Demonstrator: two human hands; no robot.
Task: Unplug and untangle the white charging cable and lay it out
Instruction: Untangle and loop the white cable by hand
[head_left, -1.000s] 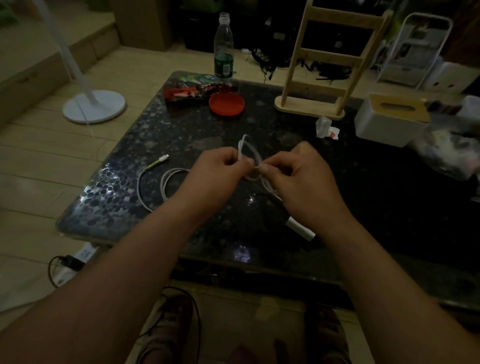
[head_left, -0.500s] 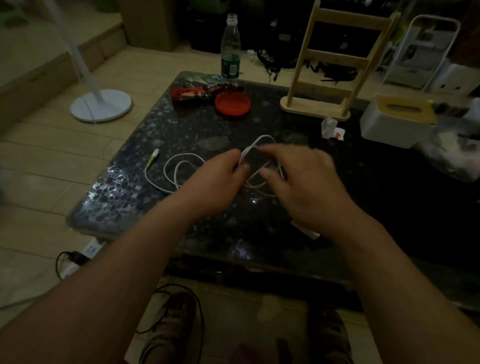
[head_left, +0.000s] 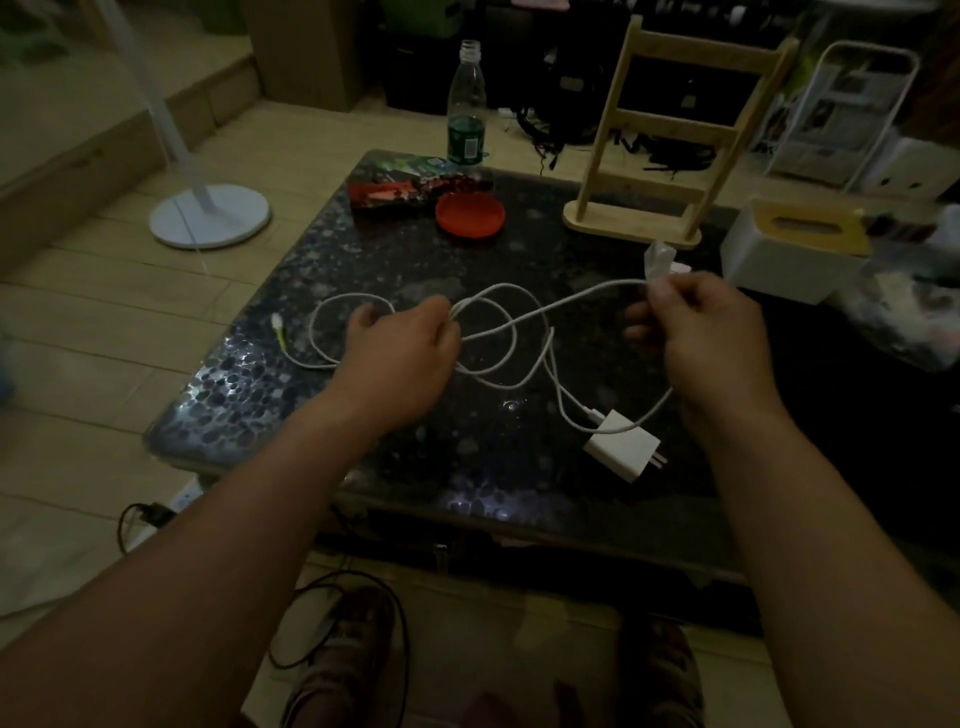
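The white charging cable (head_left: 571, 299) lies in loose loops across the dark speckled table (head_left: 519, 467). My left hand (head_left: 402, 345) pinches the cable near the middle loops. My right hand (head_left: 698, 332) pinches a stretch of it further right, lifted off the table, so a strand spans between the two hands. The white plug adapter (head_left: 621, 452) rests on the table below my right hand, with the cable still joined to it. The cable's free connector end (head_left: 277, 323) lies near the table's left edge.
At the back of the table are a red lid (head_left: 470, 215), a snack packet (head_left: 395, 195), a plastic bottle (head_left: 466, 117), a wooden rack (head_left: 660, 140) and a white tissue box (head_left: 789, 254). A power strip (head_left: 171, 512) lies on the floor at the left.
My hands have moved apart, the right one going right and up with the cable. The bunched loops have opened out, and the adapter is now uncovered.
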